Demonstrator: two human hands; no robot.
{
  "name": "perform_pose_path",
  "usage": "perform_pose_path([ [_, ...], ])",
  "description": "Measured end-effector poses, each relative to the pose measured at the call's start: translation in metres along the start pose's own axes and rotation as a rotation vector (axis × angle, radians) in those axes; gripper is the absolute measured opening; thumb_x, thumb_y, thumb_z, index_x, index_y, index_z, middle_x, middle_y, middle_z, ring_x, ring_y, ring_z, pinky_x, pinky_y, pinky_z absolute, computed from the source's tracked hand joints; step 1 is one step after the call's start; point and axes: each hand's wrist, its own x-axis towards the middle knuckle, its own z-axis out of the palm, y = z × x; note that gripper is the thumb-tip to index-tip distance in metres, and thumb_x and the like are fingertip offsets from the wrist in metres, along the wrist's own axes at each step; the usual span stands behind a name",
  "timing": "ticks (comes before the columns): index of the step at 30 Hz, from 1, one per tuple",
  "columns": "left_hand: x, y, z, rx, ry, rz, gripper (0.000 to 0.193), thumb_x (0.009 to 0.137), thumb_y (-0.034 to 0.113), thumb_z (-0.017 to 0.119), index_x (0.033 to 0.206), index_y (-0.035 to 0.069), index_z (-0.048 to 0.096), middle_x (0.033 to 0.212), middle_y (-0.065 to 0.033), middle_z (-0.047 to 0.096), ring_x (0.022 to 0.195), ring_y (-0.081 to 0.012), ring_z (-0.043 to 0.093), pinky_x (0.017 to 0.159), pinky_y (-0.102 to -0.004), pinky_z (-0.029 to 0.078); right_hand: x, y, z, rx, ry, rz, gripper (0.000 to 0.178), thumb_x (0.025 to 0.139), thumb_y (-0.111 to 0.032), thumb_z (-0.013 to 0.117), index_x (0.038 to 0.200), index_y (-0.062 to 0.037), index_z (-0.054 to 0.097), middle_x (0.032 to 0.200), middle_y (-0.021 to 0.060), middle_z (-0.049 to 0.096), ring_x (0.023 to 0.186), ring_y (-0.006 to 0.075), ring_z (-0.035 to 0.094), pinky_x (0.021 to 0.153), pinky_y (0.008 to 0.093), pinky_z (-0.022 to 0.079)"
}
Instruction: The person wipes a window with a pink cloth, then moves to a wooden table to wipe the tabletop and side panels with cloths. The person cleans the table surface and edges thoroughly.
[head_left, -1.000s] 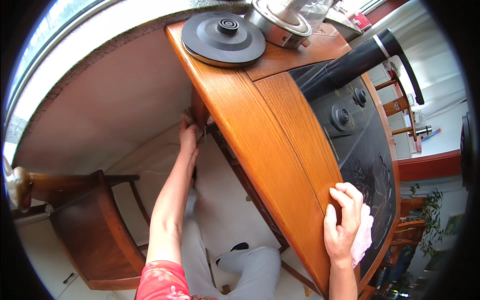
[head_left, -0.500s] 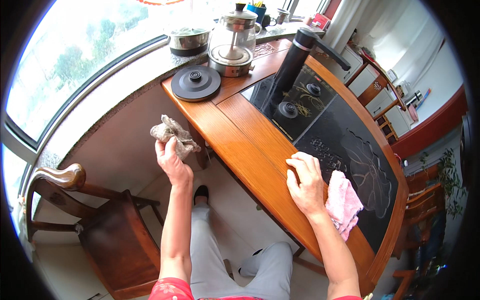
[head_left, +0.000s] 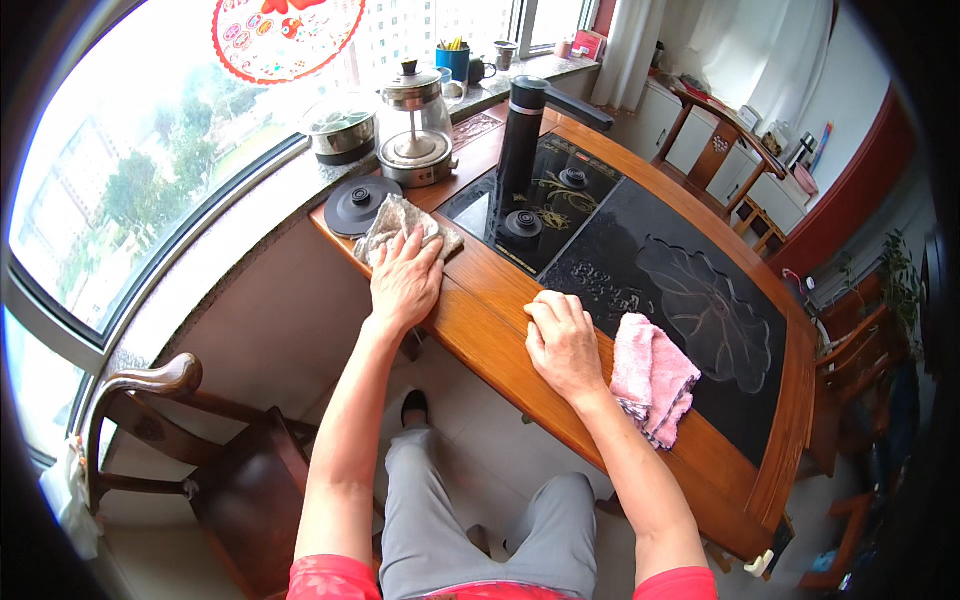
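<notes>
My left hand [head_left: 408, 280] lies on a crumpled grey-beige cloth [head_left: 388, 225], its fingers stretched out and pressing the cloth onto the near left corner of the wooden tea table [head_left: 480, 320]. The cloth touches the edge of a round black kettle base [head_left: 358, 203]. My right hand [head_left: 565, 345] rests on the table's wooden border, fingers loosely bent, thumb apart, nothing in it. Just right of that hand lies a folded pink towel [head_left: 655, 375], partly over the black inset panel [head_left: 690, 320].
Behind the kettle base stand a glass kettle [head_left: 415, 140] and a metal pot [head_left: 342, 135]. A tall black spout column [head_left: 522, 140] rises from the hob panel. A wooden chair [head_left: 245, 495] is at my left. A mug and a blue pen cup [head_left: 453, 62] line the windowsill.
My left hand has carried the cloth from the air beside the table up onto its left corner, opening from a pinch to flat fingers. My right hand stays on the wooden border. The view has shifted.
</notes>
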Motion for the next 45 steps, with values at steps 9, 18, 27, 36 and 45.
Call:
perform_pose_path([
  [9, 0.023, 0.042, 0.008, -0.055, -0.197, -0.062, 0.041, 0.098, 0.037, 0.044, 0.133, 0.021, 0.058, 0.149, -0.0054, 0.043, 0.14, -0.03, 0.036, 0.114, -0.0497, 0.023, -0.001, 0.003, 0.001, 0.048, 0.027, 0.025, 0.014, 0.081, -0.008, 0.063, 0.094, -0.0077, 0.058, 0.104, 0.0072, 0.057, 0.101, 0.0272, 0.054, 0.083, 0.0408, 0.046],
  [18, -0.077, 0.124, -0.028, -0.153, -0.056, 0.23, 0.035, 0.092, 0.025, 0.056, 0.125, 0.014, 0.062, 0.14, -0.0106, 0.051, 0.127, -0.0314, 0.046, 0.109, -0.0451, 0.031, -0.004, 0.016, 0.007, 0.025, 0.284, 0.24, 0.011, 0.083, -0.006, 0.058, 0.094, -0.0076, 0.059, 0.098, 0.0091, 0.058, 0.095, 0.0303, 0.057, 0.081, 0.0417, 0.048],
  [27, -0.039, 0.092, -0.011, -0.152, -0.076, 0.165, 0.033, 0.096, 0.028, 0.051, 0.125, 0.019, 0.062, 0.14, -0.0085, 0.052, 0.131, -0.0302, 0.045, 0.109, -0.0461, 0.031, -0.008, 0.022, 0.007, 0.091, 0.309, 0.295, 0.006, 0.085, -0.006, 0.058, 0.091, -0.0074, 0.06, 0.094, 0.0092, 0.06, 0.091, 0.0307, 0.058, 0.08, 0.0423, 0.048],
  [36, 0.054, 0.046, 0.029, -0.001, -0.233, -0.137, 0.045, 0.097, 0.039, 0.042, 0.138, 0.024, 0.051, 0.152, -0.0096, 0.038, 0.14, -0.0346, 0.032, 0.111, -0.0586, 0.023, -0.015, 0.027, 0.008, 0.119, 0.295, 0.238, 0.005, 0.082, -0.003, 0.059, 0.084, -0.0062, 0.062, 0.092, 0.0095, 0.063, 0.091, 0.0304, 0.059, 0.081, 0.0429, 0.047],
  [45, 0.037, 0.03, 0.019, 0.064, -0.145, -0.167, 0.05, 0.097, 0.046, 0.043, 0.14, 0.021, 0.049, 0.152, -0.0145, 0.035, 0.14, -0.0358, 0.03, 0.112, -0.0539, 0.023, -0.011, 0.029, 0.01, 0.121, 0.192, 0.229, 0.007, 0.082, -0.004, 0.059, 0.085, -0.0102, 0.062, 0.093, 0.0045, 0.063, 0.091, 0.0263, 0.061, 0.076, 0.0423, 0.048],
])
